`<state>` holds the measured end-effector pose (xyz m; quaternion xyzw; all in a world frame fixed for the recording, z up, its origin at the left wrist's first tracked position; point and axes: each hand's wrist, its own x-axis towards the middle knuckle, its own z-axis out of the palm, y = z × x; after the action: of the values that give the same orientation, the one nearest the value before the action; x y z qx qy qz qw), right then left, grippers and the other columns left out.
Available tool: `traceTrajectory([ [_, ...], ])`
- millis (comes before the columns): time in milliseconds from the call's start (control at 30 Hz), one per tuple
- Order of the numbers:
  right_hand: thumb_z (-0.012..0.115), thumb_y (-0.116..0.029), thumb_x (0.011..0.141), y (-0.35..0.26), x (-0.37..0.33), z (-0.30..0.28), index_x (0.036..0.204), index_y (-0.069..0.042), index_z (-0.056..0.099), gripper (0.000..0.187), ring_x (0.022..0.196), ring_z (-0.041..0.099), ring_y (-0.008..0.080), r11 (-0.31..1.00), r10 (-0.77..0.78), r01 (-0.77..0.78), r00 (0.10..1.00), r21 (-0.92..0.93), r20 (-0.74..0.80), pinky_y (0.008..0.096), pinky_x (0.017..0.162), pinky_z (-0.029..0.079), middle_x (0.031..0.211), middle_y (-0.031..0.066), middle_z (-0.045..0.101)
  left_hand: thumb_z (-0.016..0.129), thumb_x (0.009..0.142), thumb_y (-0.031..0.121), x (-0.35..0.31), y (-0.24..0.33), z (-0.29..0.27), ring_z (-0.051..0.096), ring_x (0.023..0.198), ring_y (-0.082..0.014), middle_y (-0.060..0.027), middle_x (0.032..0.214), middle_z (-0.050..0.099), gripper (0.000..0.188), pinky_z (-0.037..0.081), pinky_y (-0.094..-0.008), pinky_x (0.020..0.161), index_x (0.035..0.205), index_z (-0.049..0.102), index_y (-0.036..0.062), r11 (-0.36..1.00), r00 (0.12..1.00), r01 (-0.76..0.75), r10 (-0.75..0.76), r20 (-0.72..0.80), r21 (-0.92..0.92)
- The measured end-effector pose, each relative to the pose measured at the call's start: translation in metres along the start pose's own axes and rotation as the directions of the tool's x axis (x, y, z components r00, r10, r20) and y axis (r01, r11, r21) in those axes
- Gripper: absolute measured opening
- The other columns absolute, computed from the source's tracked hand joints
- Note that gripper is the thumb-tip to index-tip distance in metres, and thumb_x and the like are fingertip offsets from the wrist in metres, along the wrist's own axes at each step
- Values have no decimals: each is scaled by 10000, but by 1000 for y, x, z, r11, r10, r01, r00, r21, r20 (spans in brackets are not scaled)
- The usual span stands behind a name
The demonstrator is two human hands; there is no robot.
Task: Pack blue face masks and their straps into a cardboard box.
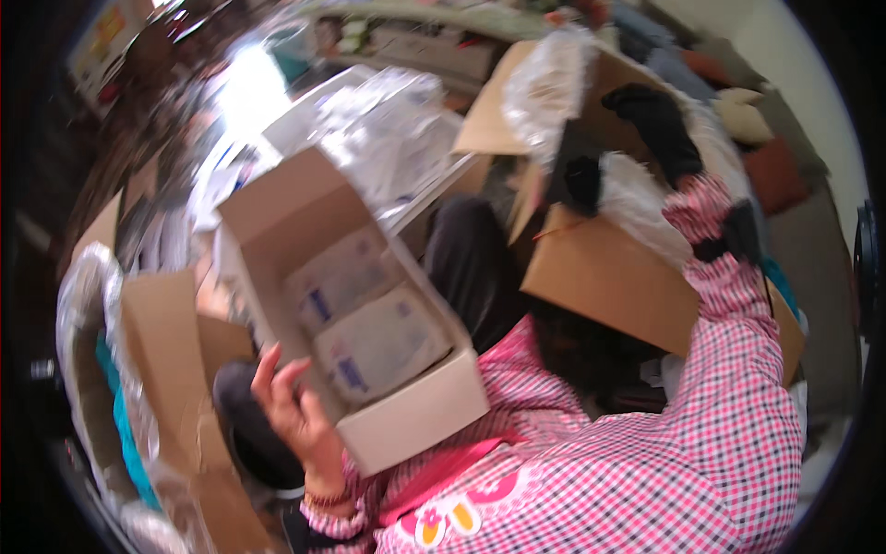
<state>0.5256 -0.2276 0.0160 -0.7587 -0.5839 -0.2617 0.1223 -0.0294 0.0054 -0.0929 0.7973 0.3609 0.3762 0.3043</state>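
Note:
A white, open-topped carton [411, 429] rests tilted across my lap, its brown-lined flap standing up at the far end. Inside lie two pale wrapped packets [383, 342] with small blue marks, one behind the other. My left hand [300, 411] is bare and beside the carton's near left side. Its fingers are raised and apart, with nothing between them. My right hand [646, 115], in a black glove, reaches far right over an open brown cardboard box [614, 277]. Its fingers blur into dark shapes, so their grip is unclear. A black item [582, 185] shows by clear plastic there.
A white tub [425, 189] full of crumpled clear plastic bags [378, 120] stands ahead. Another open cardboard box [166, 342], lined with plastic, is at my left. A teal bin [291, 55] stands at the back. Cushions [743, 115] lie along the right wall.

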Motion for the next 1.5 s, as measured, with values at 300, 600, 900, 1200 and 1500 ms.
traceTrajectory([
  [300, 797, -244, 766, -374, 63, 33, 1093, -11, 674, 420, 898, 685, 374, 693, -506, 138, 792, 708, 342, 441, 797, 543, 978, 195, 682, 482, 798, -69, -1, 19, -12, 469, 1323, -316, -123, 1364, 513, 359, 383, -381, 1095, 1084, 671, 38, 1000, 1000, -1, 1, -11, -2],
  [600, 840, -292, 692, -413, 68, 101, 1181, -25, 652, 588, 924, 686, 362, 828, -503, 102, 570, 551, 650, 450, 823, 551, 1006, 188, 679, 484, 844, -86, -7, 23, -13, 501, 1270, -272, -106, 1377, 496, 327, 433, -348, 996, 1086, 669, 36, 999, 997, 37, -36, -70, 8],
  [900, 814, -195, 728, -408, 56, 55, 1023, -64, 689, 346, 886, 687, 356, 810, -388, 95, 826, 579, 408, 449, 778, 548, 929, 147, 686, 580, 818, -75, 2, 28, -21, 535, 1246, -307, -119, 1315, 537, 370, 430, -381, 1052, 1166, 629, 43, 994, 1000, -15, 17, -22, 111],
  [1200, 792, -100, 716, -378, 60, 21, 871, -64, 627, 229, 829, 641, 359, 689, -262, 51, 947, 723, 184, 436, 724, 502, 838, 130, 624, 833, 740, 26, 32, 41, -26, 641, 1126, -331, -93, 1083, 710, 295, 490, -423, 989, 988, 678, 63, 977, 978, -199, 203, -44, 82],
  [1500, 797, -100, 706, -376, 53, 28, 901, -67, 638, 254, 861, 627, 352, 665, -222, 17, 959, 746, 176, 422, 756, 490, 860, 126, 618, 805, 814, 195, 40, 46, -22, 684, 864, -302, -93, 949, 692, 223, 526, -387, 761, 920, 682, 43, 986, 983, -117, 98, 154, 122],
])
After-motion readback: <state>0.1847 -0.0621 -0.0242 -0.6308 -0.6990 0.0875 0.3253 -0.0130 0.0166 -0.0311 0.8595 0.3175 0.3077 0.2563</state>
